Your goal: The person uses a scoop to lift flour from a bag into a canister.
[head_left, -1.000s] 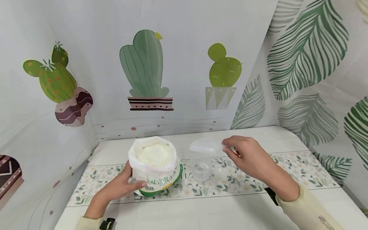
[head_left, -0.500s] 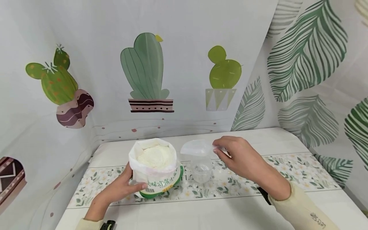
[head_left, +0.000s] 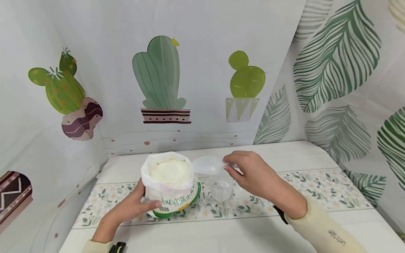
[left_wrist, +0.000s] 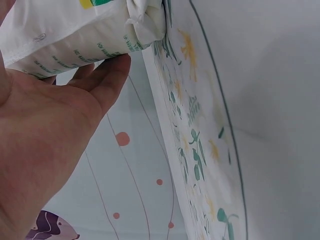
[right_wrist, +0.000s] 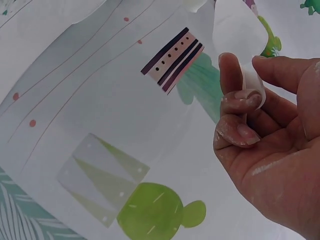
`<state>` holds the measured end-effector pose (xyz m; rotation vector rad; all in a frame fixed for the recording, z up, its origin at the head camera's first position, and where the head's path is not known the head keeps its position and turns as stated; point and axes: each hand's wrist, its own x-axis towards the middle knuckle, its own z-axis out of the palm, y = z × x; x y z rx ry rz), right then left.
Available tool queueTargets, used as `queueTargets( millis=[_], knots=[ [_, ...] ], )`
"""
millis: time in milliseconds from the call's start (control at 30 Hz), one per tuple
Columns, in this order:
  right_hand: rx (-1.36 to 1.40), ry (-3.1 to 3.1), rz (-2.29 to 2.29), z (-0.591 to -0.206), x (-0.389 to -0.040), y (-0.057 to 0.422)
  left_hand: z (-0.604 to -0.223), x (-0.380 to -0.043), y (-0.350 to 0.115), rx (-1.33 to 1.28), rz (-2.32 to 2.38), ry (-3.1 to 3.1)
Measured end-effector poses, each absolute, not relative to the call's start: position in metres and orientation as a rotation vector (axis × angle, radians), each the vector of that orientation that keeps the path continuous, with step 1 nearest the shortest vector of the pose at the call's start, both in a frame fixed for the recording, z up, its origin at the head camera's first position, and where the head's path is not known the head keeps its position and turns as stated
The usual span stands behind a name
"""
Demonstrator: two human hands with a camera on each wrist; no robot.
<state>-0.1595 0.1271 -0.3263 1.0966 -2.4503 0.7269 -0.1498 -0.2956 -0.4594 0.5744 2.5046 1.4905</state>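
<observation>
An opened bag of white flour (head_left: 172,195), its top rolled down and green print on its side, stands upright on the table. My left hand (head_left: 129,204) grips its left side, thumb in front and fingers behind; the left wrist view shows the fingers against the bag's white wall (left_wrist: 75,47). A translucent plastic scoop (head_left: 207,165) is pinched by its handle in my right hand (head_left: 254,172), its bowl at the bag's right rim. White dust marks the fingers (right_wrist: 240,132) in the right wrist view. Below the scoop stands a clear plastic cup (head_left: 221,190).
A white tablecloth (head_left: 196,233) with a flowered band covers the table. Close behind its back edge hangs a pale curtain (head_left: 205,80) printed with cacti. Another leaf-printed curtain (head_left: 338,130) closes off the right side.
My right hand has carried the scoop leftward, from beyond the clear cup to the bag's rim. The left hand and the bag have stayed in place.
</observation>
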Motion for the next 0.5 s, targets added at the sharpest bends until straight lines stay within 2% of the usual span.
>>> queueTargets(
  millis=[500],
  knots=[
    [1.183, -2.471, 0.662, -0.321, -0.161, 0.099, -0.459, -0.149, -0.294, 0.557, 1.487, 2.496]
  ],
)
